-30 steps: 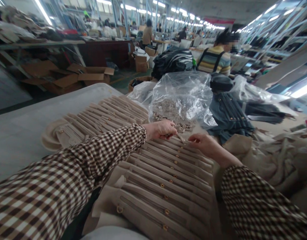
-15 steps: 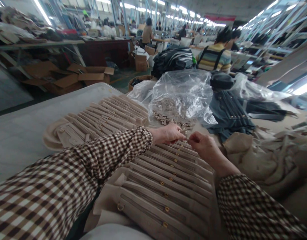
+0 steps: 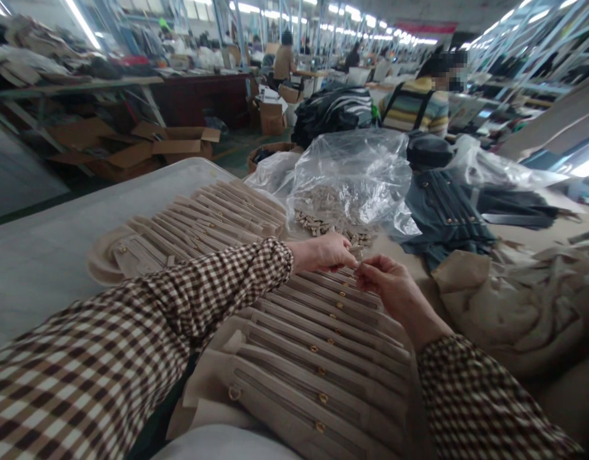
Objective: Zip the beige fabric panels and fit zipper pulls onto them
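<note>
My left hand [image 3: 324, 253] and my right hand [image 3: 386, 283] meet over the far end of a row of beige fabric pieces with small gold fittings [image 3: 318, 338]. Both pinch one small beige tab [image 3: 356, 260] between their fingertips. Just beyond the hands, loose small beige tabs [image 3: 323, 227] spill from a clear plastic bag [image 3: 354, 176]. Both arms wear brown checked sleeves.
A second fan of beige pieces [image 3: 198, 223] lies left on the grey table [image 3: 45, 255]. Dark blue garments [image 3: 443, 217] and crumpled beige cloth [image 3: 510, 313] lie to the right. A person in a striped top [image 3: 414, 108] works behind. Cardboard boxes [image 3: 174, 144] sit on the floor.
My hands have drawn together from the tab pile, and both now pinch one small tab. The view shifted slightly.
</note>
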Motion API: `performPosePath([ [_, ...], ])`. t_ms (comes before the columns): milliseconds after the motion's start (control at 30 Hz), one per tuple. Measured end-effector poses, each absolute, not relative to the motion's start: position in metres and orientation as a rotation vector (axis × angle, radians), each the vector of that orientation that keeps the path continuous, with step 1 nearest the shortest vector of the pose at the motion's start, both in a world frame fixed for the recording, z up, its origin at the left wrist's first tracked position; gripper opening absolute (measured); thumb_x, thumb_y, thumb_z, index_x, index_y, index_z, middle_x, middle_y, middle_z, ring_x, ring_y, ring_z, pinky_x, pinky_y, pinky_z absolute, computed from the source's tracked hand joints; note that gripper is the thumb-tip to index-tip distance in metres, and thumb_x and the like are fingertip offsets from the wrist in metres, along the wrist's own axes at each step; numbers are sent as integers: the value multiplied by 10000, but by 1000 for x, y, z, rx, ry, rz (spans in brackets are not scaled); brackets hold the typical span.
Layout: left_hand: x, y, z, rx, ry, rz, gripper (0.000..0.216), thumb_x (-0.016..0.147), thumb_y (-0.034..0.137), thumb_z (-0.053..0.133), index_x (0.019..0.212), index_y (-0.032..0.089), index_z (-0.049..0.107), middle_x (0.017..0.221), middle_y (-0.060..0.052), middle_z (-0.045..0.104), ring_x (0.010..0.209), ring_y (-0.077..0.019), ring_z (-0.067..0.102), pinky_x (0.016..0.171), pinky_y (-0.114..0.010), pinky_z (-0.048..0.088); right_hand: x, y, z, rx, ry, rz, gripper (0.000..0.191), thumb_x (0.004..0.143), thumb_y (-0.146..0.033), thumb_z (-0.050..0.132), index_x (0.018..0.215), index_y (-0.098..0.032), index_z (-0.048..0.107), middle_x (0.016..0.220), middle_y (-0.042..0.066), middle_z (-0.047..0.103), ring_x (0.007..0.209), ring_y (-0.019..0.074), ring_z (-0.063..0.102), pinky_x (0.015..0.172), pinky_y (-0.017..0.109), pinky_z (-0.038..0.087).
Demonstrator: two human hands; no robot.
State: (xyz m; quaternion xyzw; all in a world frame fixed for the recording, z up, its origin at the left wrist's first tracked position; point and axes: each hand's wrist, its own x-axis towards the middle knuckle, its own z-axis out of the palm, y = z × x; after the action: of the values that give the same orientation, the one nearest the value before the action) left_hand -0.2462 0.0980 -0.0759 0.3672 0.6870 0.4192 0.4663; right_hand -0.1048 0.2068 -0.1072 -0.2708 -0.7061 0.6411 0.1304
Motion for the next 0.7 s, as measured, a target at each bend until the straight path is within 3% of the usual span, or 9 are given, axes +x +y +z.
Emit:
performPosePath([
  [167,-248,101,-72,1002,1814,911,222,672,96,647,546,168,479,390,74,377,364,-61,332,382,-205,196,-103,225,-117,-822,-2655,1052,228,737,-334,595,847,-202,745,664,17,684,621,163,595,568,257,432],
  [400,-254,106,-68,1115,1949,681,235,618,79,666,492,169,490,367,54,387,376,-85,344,409,-239,197,-106,222,-118,-796,-2820,857,219,740,-259,573,818,-219,774,707,28,719,693,178,620,646,271,413],
  [700,-255,107,-65,1245,2009,570,214,598,105,673,486,174,505,408,45,407,422,-95,354,434,-253,204,-109,227,-116,-700,-2968,715,195,743,-240,555,790,-224,743,618,-13,650,582,134,536,563,238,360],
])
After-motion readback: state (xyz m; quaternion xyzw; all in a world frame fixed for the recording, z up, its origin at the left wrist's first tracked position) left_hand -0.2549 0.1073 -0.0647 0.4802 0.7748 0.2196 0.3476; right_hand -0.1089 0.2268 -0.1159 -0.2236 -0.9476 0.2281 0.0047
